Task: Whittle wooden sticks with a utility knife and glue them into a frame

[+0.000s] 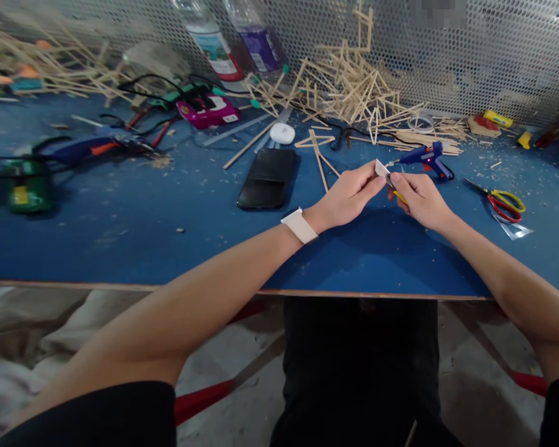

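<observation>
Between the fingertips of my left hand (347,195) is a small flat white piece (382,168), standing tilted. My right hand (423,197) is closed around a yellow-handled cutter (400,197), most of it hidden by the fingers. Its dark metal end meets the lower edge of the white piece. Both hands are close together above the blue tabletop (205,242). Just behind my right hand lies a blue glue gun (431,160) with a small red light on. Thin wooden sticks (320,162), joined at angles, rest behind my left hand.
A black phone (268,179) and white case (282,133) lie left of my hands. Scissors (505,203) are at right. Loose sticks (354,84) pile against the perforated metal panel (507,56). Behind are a magenta power adapter (208,112), bottles (258,43) and cables.
</observation>
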Demonstrator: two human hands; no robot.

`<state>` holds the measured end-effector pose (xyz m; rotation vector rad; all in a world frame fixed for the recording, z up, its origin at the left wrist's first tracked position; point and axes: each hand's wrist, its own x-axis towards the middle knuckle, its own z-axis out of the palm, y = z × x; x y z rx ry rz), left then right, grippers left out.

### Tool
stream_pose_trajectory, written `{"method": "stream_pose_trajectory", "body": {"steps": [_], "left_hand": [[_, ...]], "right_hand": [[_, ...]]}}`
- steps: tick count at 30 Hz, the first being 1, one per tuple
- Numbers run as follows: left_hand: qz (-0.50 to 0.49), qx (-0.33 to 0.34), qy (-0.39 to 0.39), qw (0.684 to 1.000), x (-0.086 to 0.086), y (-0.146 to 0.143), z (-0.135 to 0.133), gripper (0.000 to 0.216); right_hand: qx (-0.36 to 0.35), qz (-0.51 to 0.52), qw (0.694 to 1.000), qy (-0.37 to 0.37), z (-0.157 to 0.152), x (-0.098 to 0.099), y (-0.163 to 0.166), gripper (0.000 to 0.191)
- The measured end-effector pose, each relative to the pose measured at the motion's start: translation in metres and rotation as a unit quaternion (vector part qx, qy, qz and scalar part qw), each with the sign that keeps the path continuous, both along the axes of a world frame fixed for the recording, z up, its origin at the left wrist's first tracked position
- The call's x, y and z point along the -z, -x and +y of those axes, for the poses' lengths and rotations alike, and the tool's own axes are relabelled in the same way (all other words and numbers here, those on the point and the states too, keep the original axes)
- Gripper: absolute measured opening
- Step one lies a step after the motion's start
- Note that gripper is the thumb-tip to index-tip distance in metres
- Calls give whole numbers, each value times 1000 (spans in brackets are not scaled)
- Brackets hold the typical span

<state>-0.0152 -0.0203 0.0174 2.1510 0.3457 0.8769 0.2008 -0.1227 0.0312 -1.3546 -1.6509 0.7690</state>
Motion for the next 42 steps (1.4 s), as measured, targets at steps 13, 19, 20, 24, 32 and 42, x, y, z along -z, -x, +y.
{"method": "stream_pose_trajectory", "body": {"steps": [13,19,20,24,32,42], "left_hand": [[-15,-33,-7,999,-3,-6,-4,70],[-7,-55,-14,998,-1,-7,-1,69],[-6,-63,-17,998,0,-7,0,70],[-10,-76,-20,997,1,-5,1,73],[-41,-18,77,996,5,-4,-1,56],[-19,43,119,992,3,-4,-4,48]], "right_hand": [[26,-27,999,-17,3,3,-1,90],[35,-36,998,-22,3,4,-1,89],[40,-27,999,-21,3,4,-1,89],[64,6,998,-9,4,7,-1,88],[37,-35,998,-38,0,0,2,91],[11,-57,998,-28,-1,0,-1,91]]}}
